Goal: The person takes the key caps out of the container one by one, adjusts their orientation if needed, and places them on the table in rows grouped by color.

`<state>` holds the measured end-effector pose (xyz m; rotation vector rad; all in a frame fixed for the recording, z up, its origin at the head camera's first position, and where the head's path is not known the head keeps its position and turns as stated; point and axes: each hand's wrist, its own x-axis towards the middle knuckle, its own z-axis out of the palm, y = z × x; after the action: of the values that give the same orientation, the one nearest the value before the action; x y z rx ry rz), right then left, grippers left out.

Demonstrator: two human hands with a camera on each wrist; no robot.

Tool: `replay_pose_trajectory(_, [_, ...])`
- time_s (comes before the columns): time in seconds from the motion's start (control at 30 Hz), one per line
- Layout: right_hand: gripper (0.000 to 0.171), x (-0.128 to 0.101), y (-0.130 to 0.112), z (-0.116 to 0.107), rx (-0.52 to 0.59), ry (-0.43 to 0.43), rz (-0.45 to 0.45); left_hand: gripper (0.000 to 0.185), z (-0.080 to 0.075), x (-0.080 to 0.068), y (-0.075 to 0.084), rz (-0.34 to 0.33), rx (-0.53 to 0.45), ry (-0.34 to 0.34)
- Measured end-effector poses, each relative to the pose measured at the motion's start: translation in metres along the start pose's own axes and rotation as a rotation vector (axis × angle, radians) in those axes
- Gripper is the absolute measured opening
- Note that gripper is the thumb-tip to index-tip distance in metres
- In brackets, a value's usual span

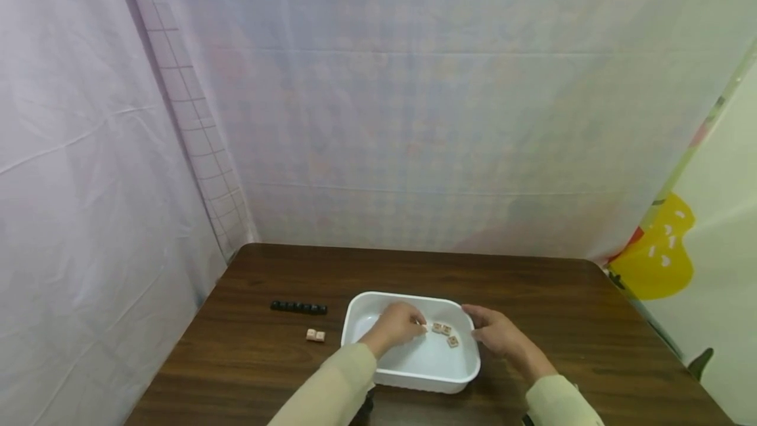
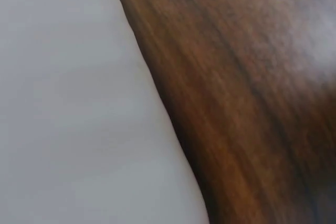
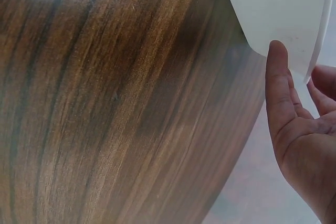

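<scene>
White tray point(image 1: 414, 363) gripped by right hand point(image 1: 499, 334), left hand point(image 1: 399, 324) perhaps pinching a tile, fingertips hidden.

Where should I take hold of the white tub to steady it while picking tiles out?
Probably at the right rim of the white tub, coming from its right side. The right hand already rests there, thumb on the outer wall and fingers over the lip. The left hand fills the middle, near the small tiles, so that side stays clear.
</scene>
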<state>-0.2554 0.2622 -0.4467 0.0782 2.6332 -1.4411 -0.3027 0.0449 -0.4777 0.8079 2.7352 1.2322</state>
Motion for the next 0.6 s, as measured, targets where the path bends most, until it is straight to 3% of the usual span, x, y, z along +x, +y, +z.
replay_pose_trajectory(0.43, [0.058, -0.002, -0.004, 0.002, -0.042, 0.017, -0.042, 0.013, -0.023, -0.008, 0.000, 0.025, -0.043, -0.026])
replay_pose_trajectory(0.6, [0.057, 0.000, -0.004, 0.002, -0.035, 0.012, -0.015, 0.009, -0.033, -0.011, -0.001, 0.054, -0.037, -0.019])
